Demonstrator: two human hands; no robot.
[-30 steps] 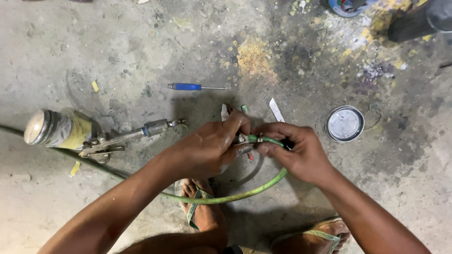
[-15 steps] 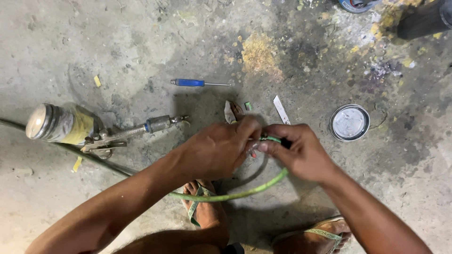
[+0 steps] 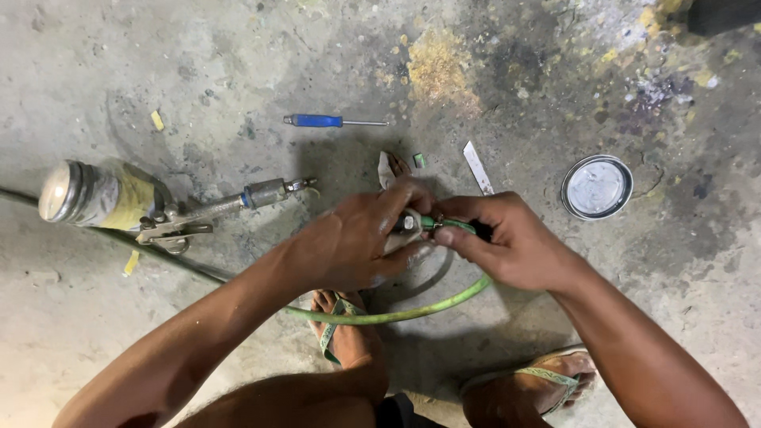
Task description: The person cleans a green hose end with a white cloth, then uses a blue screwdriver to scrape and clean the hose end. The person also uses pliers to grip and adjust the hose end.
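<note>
Both hands meet over a stained concrete floor. My right hand (image 3: 507,242) pinches the end of a green hose (image 3: 396,315), which loops down past my feet and runs off to the left. My left hand (image 3: 361,238) grips a small metal fitting (image 3: 411,223) at that hose end, fingers closed around it. A piece of cloth or paper (image 3: 390,168) sticks up just behind my left fingers. The joint between hose and fitting is mostly covered by my fingers.
A paint spray gun with a metal cup (image 3: 103,196) lies on the left. A blue-handled screwdriver (image 3: 329,121) lies beyond my hands, a flat metal strip (image 3: 478,167) beside them, a round tin lid (image 3: 597,186) at right. My sandalled feet (image 3: 345,333) are below.
The hands have stayed together on the hose end, with the fingers shifting slightly on the fitting. The view has drifted a little.
</note>
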